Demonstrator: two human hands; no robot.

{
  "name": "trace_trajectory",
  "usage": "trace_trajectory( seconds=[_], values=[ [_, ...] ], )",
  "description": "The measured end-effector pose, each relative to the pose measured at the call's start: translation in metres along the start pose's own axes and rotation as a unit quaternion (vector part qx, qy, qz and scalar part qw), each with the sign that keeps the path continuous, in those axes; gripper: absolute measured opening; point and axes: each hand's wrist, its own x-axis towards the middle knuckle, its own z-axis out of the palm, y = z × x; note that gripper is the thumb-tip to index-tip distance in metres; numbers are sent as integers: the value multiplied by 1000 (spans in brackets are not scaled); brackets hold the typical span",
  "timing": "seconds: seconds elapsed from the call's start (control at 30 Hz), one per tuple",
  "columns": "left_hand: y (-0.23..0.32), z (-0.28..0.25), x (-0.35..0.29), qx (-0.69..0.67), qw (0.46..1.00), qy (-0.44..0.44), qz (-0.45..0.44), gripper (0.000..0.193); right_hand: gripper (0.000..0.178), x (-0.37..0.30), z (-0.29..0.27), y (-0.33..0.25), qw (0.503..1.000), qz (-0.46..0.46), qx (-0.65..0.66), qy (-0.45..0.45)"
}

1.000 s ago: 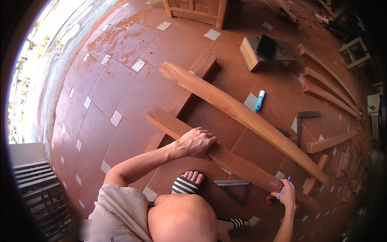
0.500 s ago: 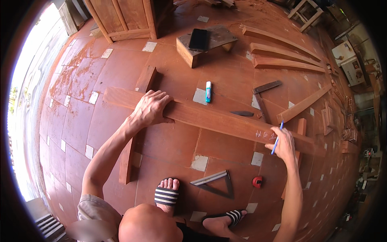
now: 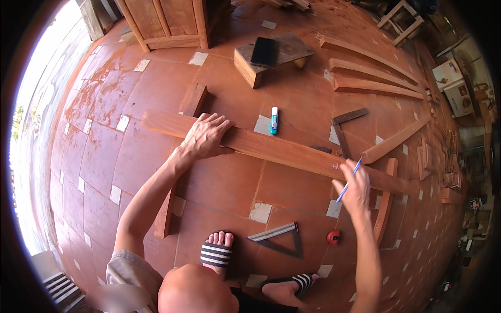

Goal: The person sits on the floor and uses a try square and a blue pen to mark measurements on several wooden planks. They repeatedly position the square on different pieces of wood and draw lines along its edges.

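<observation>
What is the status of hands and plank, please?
Left hand gripping plank; right hand holding blue pen near white marks. Plank lying across two bars. Triangle, red tape measure on floor, clear of plank.

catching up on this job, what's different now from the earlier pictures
The long beam beyond the plank is gone. The plank lies farther from the triangular square and red tape measure. The right hand has moved left along the plank, covering more of the white marking. It still holds the blue pen; the left hand stays on the plank.
</observation>
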Motion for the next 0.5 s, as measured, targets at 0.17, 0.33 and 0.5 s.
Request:
trace_trajectory(
  seconds=[0.17, 0.33, 0.5],
  values=[
    [24, -7, -37, -34, 980, 194, -20, 76, 53, -92, 50, -103, 958, -93, 158, -221],
    [63, 5, -111, -168, 958, 213, -94, 49, 43, -136, 91, -124, 934, -61, 169, -310],
    [106, 39, -162, -299, 920, 168, -188, 39, 22, -122, 95, -122, 931, -139, 59, -333]
  ],
)
